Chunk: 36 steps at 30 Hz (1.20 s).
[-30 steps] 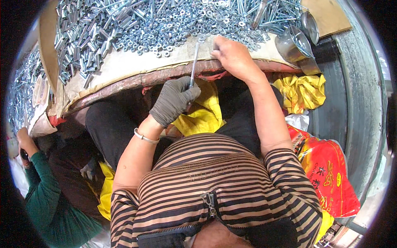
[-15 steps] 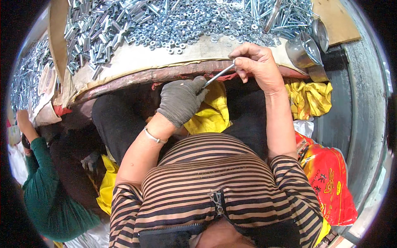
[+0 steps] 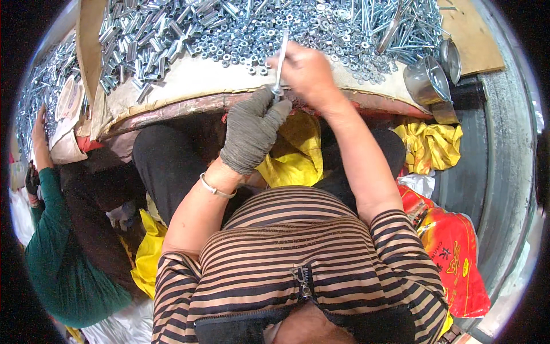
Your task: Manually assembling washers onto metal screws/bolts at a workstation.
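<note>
My left hand (image 3: pixel 251 135), in a grey glove, is closed around the lower end of a thin metal bolt (image 3: pixel 281 62). The bolt points up and away from me, with a wider piece at its base by the thumb. My bare right hand (image 3: pixel 309 74) is just right of the bolt, over the near edge of the table. Motion smears its fingers, so what they hold cannot be made out. Beyond both hands lie loose nuts (image 3: pixel 240 49) and flat washers (image 3: pixel 366 67). Metal sleeves (image 3: pixel 143 49) are heaped to the left and long bolts (image 3: pixel 409 28) to the right.
A metal cup (image 3: pixel 427 80) lies tipped at the table's right end, beside a wooden board (image 3: pixel 472 40). An upright cardboard strip (image 3: pixel 89 51) divides the heaps on the left. At far left, a co-worker's hand (image 3: pixel 40 135) reaches to the parts. A red bag (image 3: pixel 458 258) sits at my right.
My right hand has moved left and farther away, coming off the bolt's upper end. The bolt has swung from slanting right to nearly upright. The co-worker's hand has reached farther forward.
</note>
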### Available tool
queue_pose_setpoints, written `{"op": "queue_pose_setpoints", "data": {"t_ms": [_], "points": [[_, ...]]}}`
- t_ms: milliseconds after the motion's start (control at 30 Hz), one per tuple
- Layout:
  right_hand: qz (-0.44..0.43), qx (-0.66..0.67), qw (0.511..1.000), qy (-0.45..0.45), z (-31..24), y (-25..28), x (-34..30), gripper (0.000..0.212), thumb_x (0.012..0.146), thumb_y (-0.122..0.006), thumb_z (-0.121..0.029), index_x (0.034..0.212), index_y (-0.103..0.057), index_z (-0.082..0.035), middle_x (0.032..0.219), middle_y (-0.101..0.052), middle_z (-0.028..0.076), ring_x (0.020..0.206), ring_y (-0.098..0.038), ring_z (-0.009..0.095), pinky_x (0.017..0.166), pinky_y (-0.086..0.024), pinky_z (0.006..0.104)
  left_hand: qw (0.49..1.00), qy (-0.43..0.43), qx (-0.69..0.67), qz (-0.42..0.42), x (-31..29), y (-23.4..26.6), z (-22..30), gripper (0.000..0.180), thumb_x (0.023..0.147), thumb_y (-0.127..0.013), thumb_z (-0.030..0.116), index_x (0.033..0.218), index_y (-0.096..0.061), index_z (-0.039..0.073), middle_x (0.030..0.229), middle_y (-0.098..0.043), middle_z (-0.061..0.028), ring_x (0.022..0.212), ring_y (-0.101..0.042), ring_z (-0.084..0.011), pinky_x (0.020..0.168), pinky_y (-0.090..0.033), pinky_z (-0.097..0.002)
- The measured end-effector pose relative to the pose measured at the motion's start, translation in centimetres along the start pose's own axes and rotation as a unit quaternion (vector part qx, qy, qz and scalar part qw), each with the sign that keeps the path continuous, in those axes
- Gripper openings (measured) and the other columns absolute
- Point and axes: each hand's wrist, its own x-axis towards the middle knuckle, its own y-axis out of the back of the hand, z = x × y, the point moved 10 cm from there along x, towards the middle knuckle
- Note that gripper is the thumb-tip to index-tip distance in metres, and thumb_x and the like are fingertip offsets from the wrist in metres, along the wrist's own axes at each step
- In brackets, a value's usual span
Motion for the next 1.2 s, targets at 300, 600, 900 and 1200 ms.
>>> {"op": "queue_pose_setpoints", "data": {"t_ms": [300,600,900,1200], "points": [[0.031,-0.277,0.960,0.025,-0.9,-1.9,-0.7,0.019,0.080,-0.059,-0.020,0.088,-0.052,-0.004,0.084,-0.055,0.013,0.069,-0.063,0.032,0.058,-0.053,0.0416,0.999,0.021,-0.047,0.005,0.3,0.6,-0.6,0.023,0.084,-0.060,0.022,0.084,-0.059,-0.001,0.063,-0.057,-0.0111,0.058,-0.053,-0.0163,0.056,-0.043,-0.0334],[0.045,0.493,0.857,-0.142,3.8,4.9,-3.7,0.016,0.084,-0.061,-0.007,0.097,-0.063,0.003,0.075,-0.061,0.006,0.065,-0.060,0.011,0.060,-0.055,0.0255,0.970,0.010,0.222,-0.098,-0.1,-2.4,-1.3,0.028,0.085,-0.057,0.034,0.091,-0.062,0.007,0.078,-0.063,-0.0207,0.077,-0.062,-0.0383,0.066,-0.047,-0.0464],[-0.002,0.351,0.936,-0.035,2.0,7.8,-6.1,0.010,0.086,-0.063,-0.010,0.091,-0.064,-0.001,0.075,-0.060,0.001,0.060,-0.057,0.007,0.054,-0.048,0.0211,0.979,-0.042,0.104,-0.168,-1.2,-4.2,0.7,0.022,0.083,-0.062,0.027,0.087,-0.063,0.006,0.072,-0.060,-0.0190,0.067,-0.061,-0.0354,0.057,-0.046,-0.0394],[-0.031,0.542,0.821,-0.176,2.2,4.0,-7.5,0.010,0.085,-0.062,-0.008,0.091,-0.064,-0.001,0.071,-0.062,0.001,0.057,-0.058,0.007,0.050,-0.052,0.0217,0.946,-0.128,0.294,-0.041,-0.8,-2.4,2.4,0.019,0.084,-0.062,0.027,0.088,-0.063,0.008,0.070,-0.062,-0.0155,0.063,-0.061,-0.0332,0.056,-0.047,-0.0410]]}}
